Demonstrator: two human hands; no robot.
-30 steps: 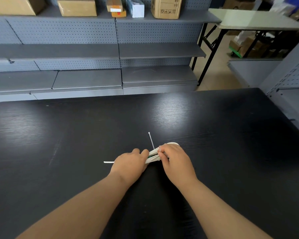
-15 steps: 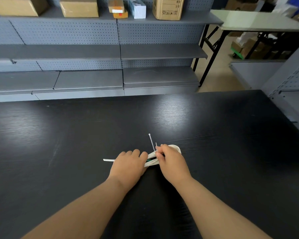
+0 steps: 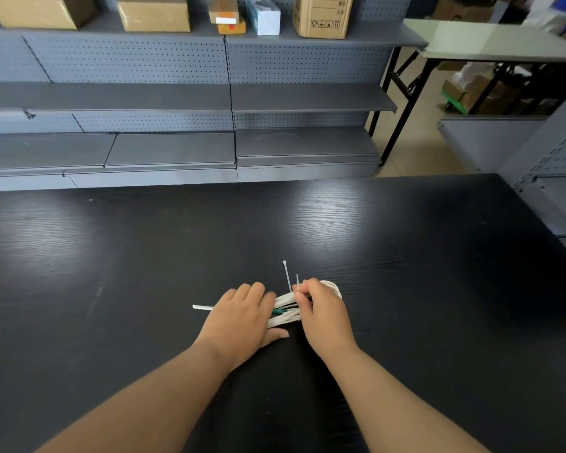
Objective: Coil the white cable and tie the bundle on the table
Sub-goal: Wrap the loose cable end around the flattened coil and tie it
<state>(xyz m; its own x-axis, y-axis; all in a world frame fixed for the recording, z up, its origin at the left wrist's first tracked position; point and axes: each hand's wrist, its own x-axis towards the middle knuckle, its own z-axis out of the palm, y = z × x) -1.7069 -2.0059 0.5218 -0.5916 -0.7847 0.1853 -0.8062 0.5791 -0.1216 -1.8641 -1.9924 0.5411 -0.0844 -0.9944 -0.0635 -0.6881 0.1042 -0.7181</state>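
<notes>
- The white cable (image 3: 286,307) is gathered into a flattened bundle of parallel strands. It lies on the black table (image 3: 406,256), near the front middle, between the two hands. One loop end (image 3: 334,287) shows beyond the right hand, and a free end (image 3: 201,307) pokes out to the left.
- A cable tie (image 3: 287,276), a thin white strip, stands up from the bundle's far side, with a second fine tip just beside it.
- The left hand (image 3: 242,317) has its fingers curled over the bundle and its thumb along the near side. It grips the strands and presses them down.
- The right hand (image 3: 325,313) pinches the cable tie at the bundle's top with its fingertips.
- Handling, as judged: the cable is light and springy and likely to fan out if let go. It is best held across the middle of the strands, close to the tie. The tie is slim and slick, easily dropped.
- Unclear: whether the tie is threaded through its head, and what the green piece (image 3: 278,311) among the strands is. The hands cover most of the bundle.
- Beyond the table stands grey shelving (image 3: 144,99) bearing cartons (image 3: 154,13).
</notes>
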